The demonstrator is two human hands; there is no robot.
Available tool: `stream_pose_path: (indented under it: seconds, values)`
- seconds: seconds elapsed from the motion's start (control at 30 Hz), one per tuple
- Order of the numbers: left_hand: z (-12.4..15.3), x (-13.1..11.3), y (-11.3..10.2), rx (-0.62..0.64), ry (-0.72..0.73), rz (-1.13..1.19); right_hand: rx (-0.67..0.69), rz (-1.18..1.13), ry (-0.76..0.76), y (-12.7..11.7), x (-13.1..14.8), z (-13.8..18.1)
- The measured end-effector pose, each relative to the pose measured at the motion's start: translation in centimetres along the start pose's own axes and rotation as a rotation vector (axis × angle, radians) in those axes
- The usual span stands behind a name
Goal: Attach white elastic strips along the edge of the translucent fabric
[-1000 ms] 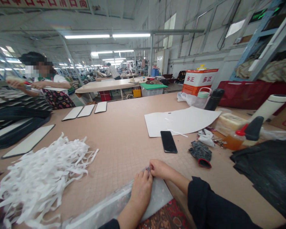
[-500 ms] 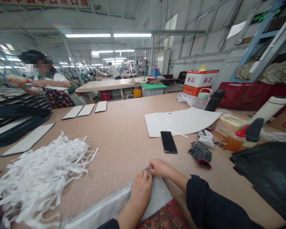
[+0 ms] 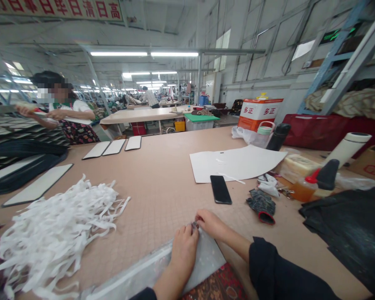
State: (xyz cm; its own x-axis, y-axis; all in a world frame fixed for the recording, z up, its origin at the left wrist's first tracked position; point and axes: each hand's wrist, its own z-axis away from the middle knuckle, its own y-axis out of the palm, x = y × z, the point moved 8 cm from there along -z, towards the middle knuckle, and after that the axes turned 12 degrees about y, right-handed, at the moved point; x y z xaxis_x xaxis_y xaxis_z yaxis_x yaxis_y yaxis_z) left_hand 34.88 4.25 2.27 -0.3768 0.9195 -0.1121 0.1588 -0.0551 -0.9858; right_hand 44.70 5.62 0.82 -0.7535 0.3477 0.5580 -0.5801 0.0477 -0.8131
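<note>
In front of me lies a greyish, speckled sheet (image 3: 210,259) with a white strip (image 3: 143,266) along its far left edge. My left hand (image 3: 184,250) rests over the sheet, its fingers curled at the far corner. Coming in from the right, my right hand (image 3: 208,223) pinches at that same corner, its fingertips touching those of my left. A small grey bit shows between the fingertips, too small to make out. Dark red patterned cloth (image 3: 217,285) shows under the sheet's near edge.
Loose white strips (image 3: 56,233) are heaped on the left of the table (image 3: 156,175). Beyond my hands are a black phone (image 3: 220,189), white card (image 3: 231,162) and dark glove (image 3: 261,204). Bottles and black material (image 3: 346,233) lie right. A co-worker (image 3: 65,112) stands at far left.
The camera view has tilted slightly upward, so the background sits a little lower. Both hands stay at the sheet's corner, with only slight finger movement.
</note>
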Motion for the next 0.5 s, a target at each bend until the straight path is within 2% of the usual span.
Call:
stream_pose_path:
  seconds: [0.13, 0.23, 0.3, 0.5]
  values:
    - [0.3, 2.0, -0.2, -0.052, -0.141, 0.222, -0.021, -0.09, -0.155, 0.3, 0.8, 2.2]
    - [0.8, 3.0, -0.2, -0.05, -0.194, 0.351, 0.005, -0.068, -0.18, 0.4, 1.0, 2.9]
    - [1.1, 2.7, -0.4, -0.033, -0.14, 0.297, 0.016, -0.009, -0.204, 0.3, 1.5, 3.4]
    - [2.1, -0.1, -0.3, 0.062, 0.183, -0.093, 0.034, 0.105, -0.323, 1.0, 2.7, 5.5]
